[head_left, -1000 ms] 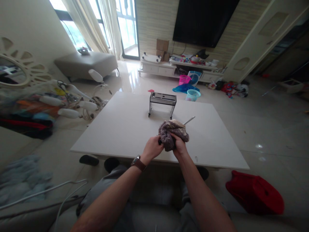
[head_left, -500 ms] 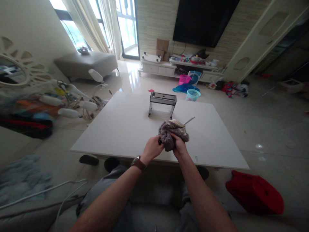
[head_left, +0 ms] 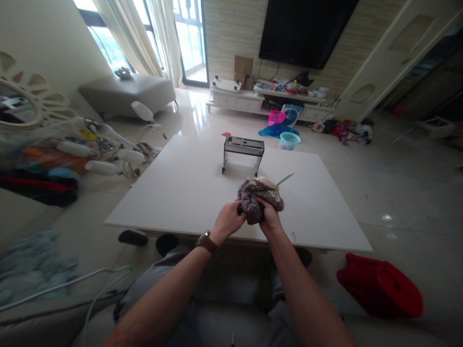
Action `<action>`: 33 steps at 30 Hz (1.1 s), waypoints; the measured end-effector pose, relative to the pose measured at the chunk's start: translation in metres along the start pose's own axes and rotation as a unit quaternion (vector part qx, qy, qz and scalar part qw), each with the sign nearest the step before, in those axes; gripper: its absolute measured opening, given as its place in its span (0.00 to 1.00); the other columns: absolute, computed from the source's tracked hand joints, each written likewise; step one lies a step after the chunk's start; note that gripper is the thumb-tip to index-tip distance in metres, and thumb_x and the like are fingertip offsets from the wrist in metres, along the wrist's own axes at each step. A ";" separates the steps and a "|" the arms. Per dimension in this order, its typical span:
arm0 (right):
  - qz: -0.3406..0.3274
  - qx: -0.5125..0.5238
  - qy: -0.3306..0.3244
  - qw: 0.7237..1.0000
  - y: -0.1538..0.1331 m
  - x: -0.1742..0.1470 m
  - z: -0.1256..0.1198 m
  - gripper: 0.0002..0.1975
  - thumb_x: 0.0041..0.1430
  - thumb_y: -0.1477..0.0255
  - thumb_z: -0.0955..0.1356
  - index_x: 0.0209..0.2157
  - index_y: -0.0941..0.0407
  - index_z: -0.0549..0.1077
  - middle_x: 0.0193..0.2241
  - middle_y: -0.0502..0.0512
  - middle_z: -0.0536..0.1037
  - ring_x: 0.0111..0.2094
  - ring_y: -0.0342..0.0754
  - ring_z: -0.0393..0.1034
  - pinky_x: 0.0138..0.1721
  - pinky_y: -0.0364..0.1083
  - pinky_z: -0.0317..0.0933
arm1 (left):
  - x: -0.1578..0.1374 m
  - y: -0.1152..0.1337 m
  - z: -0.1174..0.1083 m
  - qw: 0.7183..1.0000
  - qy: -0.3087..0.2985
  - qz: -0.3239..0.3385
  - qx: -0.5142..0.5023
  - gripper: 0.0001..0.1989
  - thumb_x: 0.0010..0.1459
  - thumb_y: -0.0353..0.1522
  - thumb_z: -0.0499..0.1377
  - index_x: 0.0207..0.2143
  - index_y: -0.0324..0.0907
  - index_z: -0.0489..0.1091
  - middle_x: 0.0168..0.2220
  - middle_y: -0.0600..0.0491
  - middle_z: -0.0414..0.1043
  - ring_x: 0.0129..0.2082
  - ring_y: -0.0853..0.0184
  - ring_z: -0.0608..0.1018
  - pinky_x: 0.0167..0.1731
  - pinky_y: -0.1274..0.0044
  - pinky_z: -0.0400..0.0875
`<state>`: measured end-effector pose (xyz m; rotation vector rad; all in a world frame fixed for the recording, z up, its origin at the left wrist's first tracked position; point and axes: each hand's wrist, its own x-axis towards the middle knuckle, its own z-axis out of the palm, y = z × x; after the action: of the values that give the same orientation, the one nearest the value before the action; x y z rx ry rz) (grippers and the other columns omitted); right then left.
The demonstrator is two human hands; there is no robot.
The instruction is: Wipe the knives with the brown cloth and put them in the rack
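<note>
My left hand [head_left: 227, 219] is closed around the dark handle of a knife [head_left: 284, 179], whose shiny tip sticks out to the far right of a grey-brown fuzzy cloth [head_left: 257, 200]. My right hand [head_left: 269, 219] grips that cloth, which is bunched around the blade. Both hands hover over the near edge of the white table [head_left: 188, 188]. A clear knife block with a slotted grey top [head_left: 242, 153] stands on the table just beyond the hands.
A red bag [head_left: 379, 291] lies on the floor at the right. Cluttered things and white bottles [head_left: 104, 159] sit to the left of the table. Baskets [head_left: 288, 140] and a TV stand [head_left: 253, 99] are farther back. White cables [head_left: 72, 289] run at the lower left.
Hands, cloth and knife keep the same pose. The view has shifted slightly.
</note>
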<state>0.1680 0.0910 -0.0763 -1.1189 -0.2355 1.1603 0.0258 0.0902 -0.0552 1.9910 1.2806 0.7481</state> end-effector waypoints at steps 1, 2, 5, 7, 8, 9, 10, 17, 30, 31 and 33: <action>-0.001 0.002 -0.010 1.000 0.000 0.001 -0.001 0.15 0.40 0.74 0.79 0.34 0.58 0.80 0.35 0.53 0.85 0.39 0.50 0.80 0.45 0.47 0.77 | 0.000 0.000 0.000 1.000 0.000 0.001 0.001 0.08 0.58 0.33 0.59 0.32 0.39 0.77 0.32 0.47 0.80 0.30 0.66 0.76 0.29 0.77 0.59; 0.000 0.005 -0.018 1.000 -0.001 0.002 -0.001 0.15 0.41 0.73 0.78 0.34 0.58 0.80 0.35 0.53 0.85 0.39 0.50 0.80 0.45 0.47 0.77 | 0.000 0.001 0.000 1.000 -0.001 0.001 0.004 0.09 0.58 0.34 0.59 0.32 0.40 0.77 0.33 0.47 0.80 0.30 0.66 0.76 0.29 0.77 0.59; -0.004 0.023 -0.029 0.999 -0.011 0.006 -0.004 0.16 0.42 0.74 0.78 0.36 0.57 0.79 0.36 0.52 0.85 0.40 0.49 0.80 0.48 0.49 0.76 | -0.001 0.001 -0.001 1.000 -0.012 -0.002 0.027 0.08 0.58 0.33 0.58 0.33 0.41 0.77 0.32 0.49 0.80 0.30 0.66 0.75 0.30 0.77 0.58; -0.018 0.046 -0.035 0.998 -0.023 0.012 -0.008 0.15 0.44 0.74 0.77 0.37 0.57 0.79 0.36 0.52 0.85 0.39 0.49 0.80 0.50 0.50 0.75 | -0.003 0.001 -0.004 0.998 -0.021 -0.005 0.060 0.08 0.57 0.31 0.57 0.33 0.42 0.77 0.30 0.50 0.78 0.28 0.66 0.74 0.29 0.76 0.57; -0.025 0.060 -0.036 0.997 -0.031 0.015 -0.010 0.14 0.45 0.74 0.76 0.37 0.57 0.79 0.36 0.51 0.85 0.39 0.49 0.80 0.50 0.51 0.75 | -0.004 0.000 -0.007 0.997 -0.023 -0.006 0.079 0.09 0.57 0.31 0.56 0.33 0.43 0.77 0.29 0.50 0.78 0.28 0.66 0.74 0.29 0.75 0.56; -0.032 0.074 -0.035 0.996 -0.038 0.018 -0.014 0.13 0.47 0.74 0.76 0.38 0.57 0.79 0.35 0.51 0.85 0.39 0.49 0.80 0.50 0.52 0.75 | -0.005 -0.001 -0.009 0.995 -0.024 -0.007 0.098 0.09 0.57 0.31 0.56 0.33 0.44 0.77 0.29 0.50 0.78 0.28 0.66 0.74 0.29 0.75 0.55; -0.038 0.087 -0.028 0.995 -0.045 0.021 -0.017 0.12 0.48 0.74 0.75 0.38 0.56 0.78 0.35 0.51 0.85 0.38 0.48 0.80 0.50 0.53 0.75 | -0.006 -0.002 -0.012 0.993 -0.025 -0.007 0.114 0.09 0.57 0.32 0.56 0.34 0.45 0.78 0.29 0.50 0.77 0.28 0.65 0.74 0.29 0.74 0.55; -0.066 0.097 -0.004 0.993 -0.066 0.028 -0.033 0.09 0.52 0.72 0.73 0.37 0.54 0.79 0.34 0.49 0.85 0.38 0.47 0.81 0.48 0.50 0.76 | -0.005 -0.007 -0.019 0.993 -0.037 -0.013 0.108 0.09 0.56 0.33 0.57 0.32 0.45 0.77 0.27 0.51 0.74 0.28 0.65 0.71 0.28 0.74 0.52; 0.004 -0.071 -0.053 0.996 -0.030 -0.009 -0.008 0.23 0.34 0.74 0.81 0.37 0.58 0.81 0.40 0.54 0.85 0.44 0.54 0.80 0.50 0.51 0.75 | 0.006 0.000 0.007 0.903 -0.164 -0.151 -0.368 0.05 0.45 0.33 0.52 0.19 0.43 0.61 0.10 0.60 0.55 0.09 0.73 0.58 0.12 0.79 0.50; 0.001 -0.087 -0.050 0.995 -0.028 -0.011 -0.007 0.24 0.33 0.74 0.81 0.38 0.58 0.81 0.41 0.54 0.85 0.45 0.54 0.79 0.51 0.52 0.74 | 0.007 0.000 0.009 0.902 -0.155 -0.154 -0.373 0.06 0.43 0.32 0.51 0.17 0.44 0.58 0.09 0.60 0.55 0.09 0.73 0.58 0.12 0.79 0.49; -0.011 -0.100 -0.036 0.994 -0.025 -0.012 -0.006 0.25 0.34 0.74 0.82 0.40 0.57 0.81 0.41 0.54 0.85 0.45 0.53 0.79 0.51 0.52 0.74 | 0.007 -0.001 0.010 0.903 -0.144 -0.158 -0.374 0.06 0.42 0.30 0.50 0.16 0.45 0.55 0.09 0.59 0.54 0.08 0.74 0.58 0.12 0.79 0.50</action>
<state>0.1813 0.0783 -0.0550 -1.2466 -0.4262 1.1785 0.0349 0.0950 -0.0614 1.1804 0.9100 0.6252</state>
